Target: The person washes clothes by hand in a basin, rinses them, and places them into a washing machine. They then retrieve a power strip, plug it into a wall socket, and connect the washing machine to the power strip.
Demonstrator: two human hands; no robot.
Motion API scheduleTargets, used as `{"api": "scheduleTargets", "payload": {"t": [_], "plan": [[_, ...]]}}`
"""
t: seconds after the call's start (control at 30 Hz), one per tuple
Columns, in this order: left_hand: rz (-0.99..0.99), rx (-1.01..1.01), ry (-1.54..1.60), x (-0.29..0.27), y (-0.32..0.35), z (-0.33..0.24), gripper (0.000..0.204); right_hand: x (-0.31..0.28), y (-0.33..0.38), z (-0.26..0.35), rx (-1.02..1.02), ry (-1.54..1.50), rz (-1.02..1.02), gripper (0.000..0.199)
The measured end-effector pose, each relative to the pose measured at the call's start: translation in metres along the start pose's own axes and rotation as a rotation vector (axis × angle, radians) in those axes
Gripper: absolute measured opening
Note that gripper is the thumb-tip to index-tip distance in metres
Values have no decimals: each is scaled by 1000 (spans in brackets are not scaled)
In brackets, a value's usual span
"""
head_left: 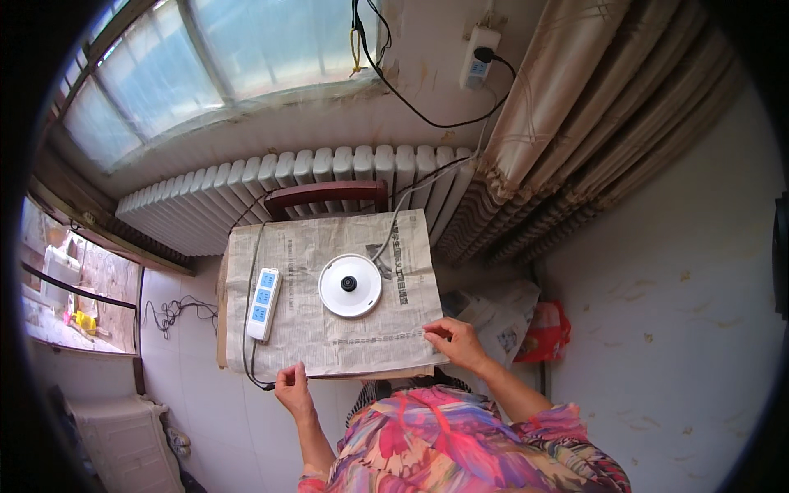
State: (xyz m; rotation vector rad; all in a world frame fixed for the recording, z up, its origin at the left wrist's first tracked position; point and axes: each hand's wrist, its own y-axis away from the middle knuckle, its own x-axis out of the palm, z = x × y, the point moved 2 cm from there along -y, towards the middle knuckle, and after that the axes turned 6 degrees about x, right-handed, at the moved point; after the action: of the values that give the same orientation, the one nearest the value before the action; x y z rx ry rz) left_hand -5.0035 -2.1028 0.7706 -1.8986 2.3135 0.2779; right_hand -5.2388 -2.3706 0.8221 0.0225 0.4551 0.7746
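My left hand is closed in a pinch at the near edge of a newspaper sheet spread over a small table. Over the sheet's near right corner, my right hand has its thumb and fingers drawn together. Whatever either hand pinches is too small or hidden to make out. Between and beyond them lies a round white kettle base with a black central connector, its grey cord running to the back. To its left is a white power strip with blue sockets; its black cable loops close to my left hand.
A dark red chair back stands behind the table, before a white radiator. Beige curtains hang at right, near a wall-mounted socket block. A red bag sits right of the table; loose black cable lies left.
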Motion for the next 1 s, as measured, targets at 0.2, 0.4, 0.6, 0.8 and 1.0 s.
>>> {"api": "scheduleTargets", "payload": {"t": [0.2, 0.4, 0.6, 0.8, 1.0], "plan": [[-9, -50, 5, 10, 0, -11, 23, -24, -17, 4, 9, 37, -88, 17], [19, -42, 7, 36, 1, -20, 22, -100, -90, 48, -251, 159, -382, 14], [109, -16, 22, 67, -5, -31, 20, -179, -201, 117, -436, 486, -675, 19], [181, -6, 99, 92, -32, -51, 16, -218, -291, 165, -347, 837, -818, 19], [237, -65, 108, 103, -61, -44, 15, -228, -367, 150, -443, 1221, -983, 27]]}}
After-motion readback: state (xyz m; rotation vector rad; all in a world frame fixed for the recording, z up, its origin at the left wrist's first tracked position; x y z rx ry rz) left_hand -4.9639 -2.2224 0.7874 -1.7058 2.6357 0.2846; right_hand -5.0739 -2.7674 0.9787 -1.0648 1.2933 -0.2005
